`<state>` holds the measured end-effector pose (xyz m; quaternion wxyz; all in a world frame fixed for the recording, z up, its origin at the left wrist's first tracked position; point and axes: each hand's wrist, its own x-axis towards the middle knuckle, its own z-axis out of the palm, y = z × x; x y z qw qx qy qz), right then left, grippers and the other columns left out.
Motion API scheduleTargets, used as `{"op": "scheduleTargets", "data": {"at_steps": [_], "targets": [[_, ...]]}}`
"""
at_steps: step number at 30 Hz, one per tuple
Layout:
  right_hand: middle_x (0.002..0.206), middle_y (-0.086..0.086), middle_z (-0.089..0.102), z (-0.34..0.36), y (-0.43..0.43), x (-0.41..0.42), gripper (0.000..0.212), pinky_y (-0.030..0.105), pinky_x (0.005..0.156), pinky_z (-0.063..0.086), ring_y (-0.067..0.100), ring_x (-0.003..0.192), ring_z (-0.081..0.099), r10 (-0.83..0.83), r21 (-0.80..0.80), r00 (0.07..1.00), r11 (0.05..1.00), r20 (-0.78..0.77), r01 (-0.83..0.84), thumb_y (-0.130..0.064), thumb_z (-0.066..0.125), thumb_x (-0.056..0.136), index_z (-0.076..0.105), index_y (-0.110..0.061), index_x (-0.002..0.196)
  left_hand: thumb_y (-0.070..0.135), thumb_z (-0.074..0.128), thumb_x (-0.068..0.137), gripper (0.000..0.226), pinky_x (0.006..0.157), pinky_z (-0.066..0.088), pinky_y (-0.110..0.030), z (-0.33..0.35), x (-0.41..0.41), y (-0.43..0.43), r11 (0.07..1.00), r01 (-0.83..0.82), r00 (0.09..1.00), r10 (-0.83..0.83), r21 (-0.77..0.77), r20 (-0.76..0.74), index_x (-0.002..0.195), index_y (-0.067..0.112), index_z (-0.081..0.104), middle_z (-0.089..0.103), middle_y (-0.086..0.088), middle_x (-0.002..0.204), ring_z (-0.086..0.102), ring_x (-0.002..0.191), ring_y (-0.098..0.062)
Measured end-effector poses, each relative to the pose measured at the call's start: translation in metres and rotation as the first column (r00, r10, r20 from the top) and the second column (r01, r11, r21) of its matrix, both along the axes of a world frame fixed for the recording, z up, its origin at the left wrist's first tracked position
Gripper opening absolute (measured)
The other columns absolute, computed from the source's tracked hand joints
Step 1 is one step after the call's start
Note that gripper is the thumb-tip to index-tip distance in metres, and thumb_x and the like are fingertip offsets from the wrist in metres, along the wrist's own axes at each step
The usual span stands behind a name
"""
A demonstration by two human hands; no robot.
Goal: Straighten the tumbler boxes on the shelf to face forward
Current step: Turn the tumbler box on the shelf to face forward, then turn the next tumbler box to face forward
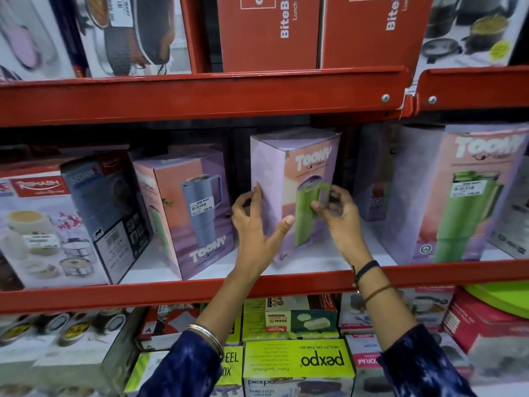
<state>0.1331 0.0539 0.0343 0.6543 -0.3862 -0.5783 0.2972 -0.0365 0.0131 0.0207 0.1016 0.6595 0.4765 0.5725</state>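
Three lilac-and-pink tumbler boxes stand on the middle red shelf point(200, 292). The middle tumbler box point(289, 173), with a green tumbler pictured, is turned so one corner points at me. My left hand point(254, 227) grips its left side, thumb on the front face. My right hand point(337, 213) holds its right edge with the fingertips. The left tumbler box point(189, 207), showing a blue tumbler and a price sticker, is upside down and angled to the right. The right tumbler box point(458, 193), also with a green tumbler, faces forward and slightly left.
A dark blue box point(106, 207) and a white lunch-set box point(40, 224) stand left of the tumblers. Red lunch-box cartons point(266, 32) fill the shelf above. Green and white boxes point(297, 365) crowd the shelf below. A grey box point(512, 219) sits at the far right.
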Motion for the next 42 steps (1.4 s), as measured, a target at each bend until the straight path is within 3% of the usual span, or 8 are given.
{"op": "scheduleTargets", "data": {"at_steps": [7, 13, 19, 25, 29, 33, 39, 42], "targets": [[0.110, 0.005, 0.066, -0.016, -0.008, -0.006, 0.036, 0.000, 0.072, 0.042, 0.010, 0.094, 0.059, -0.260, 0.015, 0.965, 0.966, 0.040, 0.260, -0.022, 0.068, 0.083, 0.059, -0.008, 0.116, 0.036, 0.051, 0.094, 0.067, 0.109, 0.025, -0.028, 0.000, -0.012, 0.007, 0.985, 0.124, 0.992, -0.122, -0.117, 0.024, 0.148, 0.036, 0.010, 0.030, -0.003, 0.152, 0.029, 0.140, -0.017], [0.110, 0.007, 0.067, -0.030, -0.009, -0.006, 0.033, 0.039, 0.086, 0.052, 0.022, 0.102, 0.062, -0.312, 0.012, 0.937, 0.949, 0.156, 0.314, -0.035, 0.067, 0.082, 0.060, -0.017, 0.108, 0.020, 0.047, 0.098, 0.058, 0.108, 0.028, -0.020, -0.002, -0.016, 0.009, 0.979, 0.168, 0.983, -0.157, -0.114, 0.099, 0.149, 0.024, 0.020, 0.028, 0.018, 0.142, 0.030, 0.131, -0.003], [0.106, 0.007, 0.066, -0.031, -0.018, -0.010, 0.034, 0.040, 0.073, 0.052, 0.023, 0.093, 0.062, -0.388, 0.030, 0.886, 0.919, 0.253, 0.394, -0.044, 0.062, 0.083, 0.058, -0.016, 0.102, 0.012, 0.046, 0.098, 0.059, 0.092, 0.029, -0.008, -0.003, -0.017, 0.008, 0.983, 0.146, 0.988, -0.139, -0.107, 0.071, 0.149, 0.023, 0.019, 0.036, 0.010, 0.143, 0.035, 0.124, -0.004], [0.115, 0.006, 0.058, -0.031, -0.047, -0.035, 0.029, 0.037, 0.083, 0.047, 0.019, 0.104, 0.054, -0.570, 0.172, 0.810, 0.819, 0.135, 0.548, -0.032, 0.058, 0.089, 0.056, -0.012, 0.110, 0.017, 0.043, 0.099, 0.048, 0.113, 0.026, -0.024, -0.004, -0.021, -0.013, 0.996, 0.077, 0.985, -0.084, 0.049, 0.153, 0.145, 0.017, 0.029, 0.036, 0.000, 0.151, 0.032, 0.140, -0.013], [0.112, 0.006, 0.058, -0.020, -0.068, -0.071, 0.024, 0.033, 0.092, 0.043, 0.019, 0.106, 0.053, -0.501, 0.270, 0.863, 0.841, 0.059, 0.470, -0.025, 0.054, 0.090, 0.055, -0.013, 0.110, -0.003, 0.039, 0.095, 0.037, 0.110, 0.038, -0.036, -0.001, -0.046, -0.031, 0.917, 0.015, 0.975, -0.102, 0.398, 0.199, 0.129, 0.007, 0.048, 0.053, -0.013, 0.136, 0.048, 0.131, -0.024], [0.114, 0.001, 0.058, -0.015, -0.085, -0.126, 0.024, 0.018, 0.096, 0.041, 0.010, 0.108, 0.053, -0.269, 0.266, 0.963, 0.930, 0.025, 0.254, -0.019, 0.056, 0.090, 0.056, -0.016, 0.113, -0.003, 0.037, 0.094, 0.033, 0.113, 0.033, -0.035, 0.002, -0.085, -0.042, 0.855, -0.104, 0.954, -0.057, 0.507, 0.293, 0.123, 0.005, 0.050, 0.051, -0.013, 0.135, 0.043, 0.134, -0.029], [0.134, -0.002, 0.050, -0.019, -0.084, -0.201, 0.044, 0.037, 0.105, 0.042, 0.015, 0.126, 0.048, -0.094, 0.183, 0.993, 0.980, 0.069, 0.080, -0.021, 0.055, 0.089, 0.047, -0.014, 0.132, 0.004, 0.039, 0.097, 0.032, 0.117, 0.028, -0.043, 0.001, -0.147, -0.034, 0.910, -0.225, 0.932, 0.097, 0.347, 0.349, 0.128, 0.002, 0.047, 0.044, -0.014, 0.141, 0.035, 0.139, -0.025], [0.149, 0.005, 0.037, -0.020, -0.081, -0.230, 0.058, 0.032, 0.114, 0.030, 0.018, 0.138, 0.034, -0.085, 0.138, 0.988, 0.988, 0.129, 0.067, -0.025, 0.056, 0.089, 0.034, -0.011, 0.141, 0.017, 0.035, 0.098, 0.038, 0.116, 0.028, -0.039, 0.004, -0.170, -0.022, 0.958, -0.205, 0.900, 0.105, 0.199, 0.424, 0.135, 0.013, 0.041, 0.041, -0.003, 0.143, 0.036, 0.137, -0.018]]}}
